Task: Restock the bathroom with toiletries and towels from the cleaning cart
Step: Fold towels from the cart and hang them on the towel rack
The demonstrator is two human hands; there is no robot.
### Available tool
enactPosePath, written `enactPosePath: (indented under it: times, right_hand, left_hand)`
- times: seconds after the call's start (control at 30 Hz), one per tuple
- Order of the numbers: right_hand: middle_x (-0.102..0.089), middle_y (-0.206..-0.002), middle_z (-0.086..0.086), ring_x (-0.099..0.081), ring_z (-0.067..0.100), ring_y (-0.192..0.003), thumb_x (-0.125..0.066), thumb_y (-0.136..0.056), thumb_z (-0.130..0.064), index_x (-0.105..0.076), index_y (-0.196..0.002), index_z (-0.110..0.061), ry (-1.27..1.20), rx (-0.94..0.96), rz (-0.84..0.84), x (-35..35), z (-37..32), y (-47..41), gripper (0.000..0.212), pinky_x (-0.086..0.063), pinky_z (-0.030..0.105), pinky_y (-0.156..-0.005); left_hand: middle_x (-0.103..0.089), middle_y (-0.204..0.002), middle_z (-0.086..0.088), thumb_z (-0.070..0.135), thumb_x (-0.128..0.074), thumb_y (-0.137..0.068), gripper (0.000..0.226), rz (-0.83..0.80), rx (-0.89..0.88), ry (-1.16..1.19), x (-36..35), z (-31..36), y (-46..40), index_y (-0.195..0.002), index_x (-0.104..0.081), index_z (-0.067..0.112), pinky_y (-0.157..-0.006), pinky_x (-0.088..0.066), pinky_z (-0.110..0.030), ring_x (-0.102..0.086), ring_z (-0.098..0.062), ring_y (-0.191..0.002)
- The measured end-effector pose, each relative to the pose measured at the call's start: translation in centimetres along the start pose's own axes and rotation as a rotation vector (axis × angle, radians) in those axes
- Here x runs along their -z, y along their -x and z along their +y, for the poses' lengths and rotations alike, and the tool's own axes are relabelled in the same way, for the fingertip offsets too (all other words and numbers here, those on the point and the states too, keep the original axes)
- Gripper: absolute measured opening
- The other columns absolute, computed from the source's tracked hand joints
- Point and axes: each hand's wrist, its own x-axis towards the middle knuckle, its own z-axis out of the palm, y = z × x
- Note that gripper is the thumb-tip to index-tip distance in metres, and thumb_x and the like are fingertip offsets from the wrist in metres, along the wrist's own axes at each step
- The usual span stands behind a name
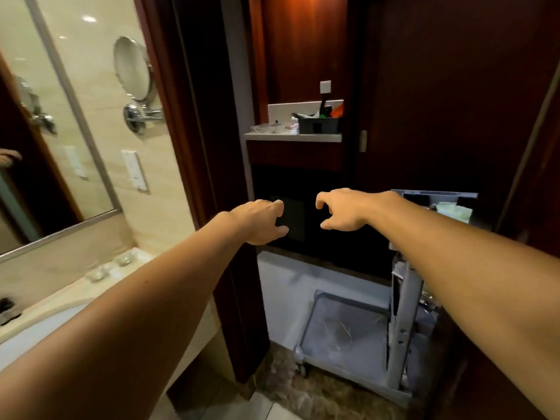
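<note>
Both my arms stretch forward through the bathroom doorway. My left hand and my right hand hang in the air side by side with loosely curled fingers, and neither holds anything. The grey cleaning cart stands just outside the door at the lower right; its bottom tray looks bare. Its top shelf holds pale packets and dark items behind my right forearm. No towel is in view.
A dark wooden door frame divides the view. On the left are the bathroom counter with glasses, a wall mirror and a round shaving mirror. Ahead, a ledge carries a dark caddy.
</note>
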Motion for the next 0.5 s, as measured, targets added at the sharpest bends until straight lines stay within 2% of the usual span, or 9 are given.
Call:
enactPosePath:
  times: [0.17, 0.33, 0.43, 0.5]
  right_hand:
    - [-0.054, -0.125, 0.004, -0.055, 0.024, -0.109, -0.062, -0.093, -0.037, -0.043, -0.138, -0.023, 0.015, -0.089, -0.002, 0.8, 5.0, -5.5, 0.051, -0.050, 0.043, -0.095]
    - [-0.055, -0.120, 0.003, -0.057, 0.025, -0.104, -0.062, -0.091, -0.040, -0.044, -0.135, -0.025, 0.019, -0.201, -0.033, 0.4, 9.8, -9.6, 0.050, -0.052, 0.045, -0.092]
    - [-0.053, -0.112, 0.000, -0.056, 0.023, -0.098, -0.062, -0.090, -0.040, -0.046, -0.132, -0.025, 0.023, -0.277, -0.034, -0.1, 12.8, -11.7, 0.048, -0.054, 0.044, -0.086]
    - [-0.052, -0.109, -0.002, -0.057, 0.023, -0.099, -0.062, -0.090, -0.040, -0.047, -0.130, -0.024, 0.033, -0.342, -0.047, -0.4, 14.9, -13.1, 0.046, -0.053, 0.044, -0.089]
  left_hand:
    - [-0.058, -0.116, -0.004, 0.049, -0.053, -0.096, 0.047, -0.014, -0.124, 0.022, 0.0, 0.3, -10.4, -0.130, -0.045, 0.018, -0.081, -0.051, -0.038, -0.059, -0.023, -0.097]
    - [-0.058, -0.117, -0.005, 0.048, -0.053, -0.097, 0.047, -0.026, -0.254, 0.052, -1.4, 1.2, -18.4, -0.130, -0.046, 0.016, -0.077, -0.047, -0.036, -0.058, -0.024, -0.095]
    - [-0.058, -0.118, -0.005, 0.048, -0.053, -0.097, 0.047, -0.037, -0.314, 0.060, -2.3, 1.9, -23.3, -0.131, -0.046, 0.016, -0.081, -0.051, -0.038, -0.060, -0.024, -0.097]
    - [-0.058, -0.119, -0.004, 0.049, -0.053, -0.097, 0.047, -0.045, -0.366, 0.062, -3.0, 2.5, -26.9, -0.132, -0.046, 0.017, -0.084, -0.052, -0.038, -0.060, -0.024, -0.100]
